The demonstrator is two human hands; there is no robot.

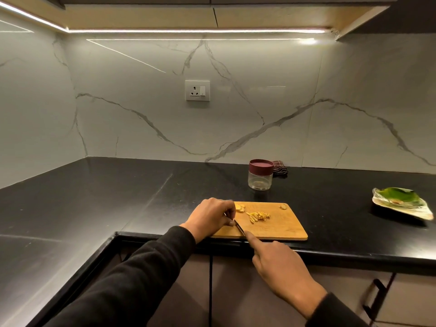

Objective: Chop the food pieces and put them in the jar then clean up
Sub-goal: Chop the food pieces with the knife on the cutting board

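A wooden cutting board [285,226] lies at the counter's front edge. A small heap of thin yellow chopped strips [259,215] sits on its middle, and whole food pieces lie at its far left [240,208] and far right [283,206]. My left hand [210,215] rests on the board's left end, fingers curled down over a food piece that is mostly hidden. My right hand [278,265] grips a knife [239,227], index finger stretched along the blade's back, and the blade tip lies against my left fingertips. A clear jar [260,179] with a maroon lid stands behind the board.
A dark checked cloth [280,169] lies by the wall behind the jar. At the right sits a shallow plate [401,204] with a green lining and a few scraps. The black counter [94,197] turns a corner on the left, with cabinet doors below.
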